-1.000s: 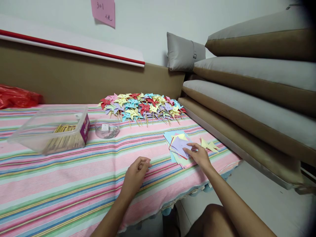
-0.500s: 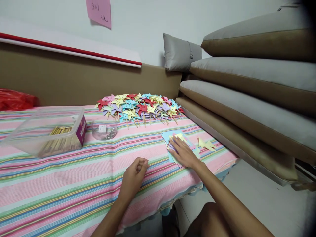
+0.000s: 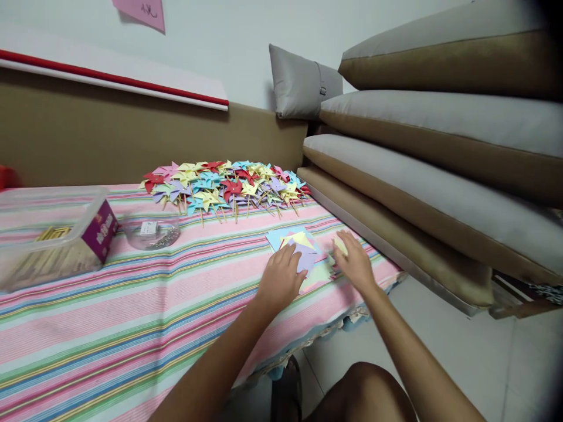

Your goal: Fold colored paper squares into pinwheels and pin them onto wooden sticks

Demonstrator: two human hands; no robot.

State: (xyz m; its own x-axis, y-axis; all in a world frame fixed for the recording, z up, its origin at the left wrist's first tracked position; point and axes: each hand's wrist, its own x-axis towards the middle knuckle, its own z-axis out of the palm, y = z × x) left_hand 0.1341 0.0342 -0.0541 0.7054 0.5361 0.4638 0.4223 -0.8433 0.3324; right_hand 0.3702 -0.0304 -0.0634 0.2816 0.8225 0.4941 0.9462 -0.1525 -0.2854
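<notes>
A small stack of coloured paper squares [image 3: 299, 241] lies near the right end of the striped tablecloth [image 3: 132, 305]. My left hand [image 3: 281, 276] rests flat on the stack's near left edge, fingers stretched out. My right hand [image 3: 352, 261] lies just right of the stack with fingers spread, covering a yellow folded paper piece [image 3: 339, 245]. Further back lies a heap of finished paper pinwheels [image 3: 224, 184] on thin sticks.
A clear plastic box of wooden sticks [image 3: 53, 240] with a purple label stands at the left. Beside it sits a small clear tub of metal pins [image 3: 152, 231]. Grey and brown cushions [image 3: 431, 152] are stacked at the right. The table edge drops to a tiled floor [image 3: 505, 363].
My left hand has moved right from the bare cloth onto the paper stack and opened out. My right hand has slid off the stack to the yellow piece. The view has panned right.
</notes>
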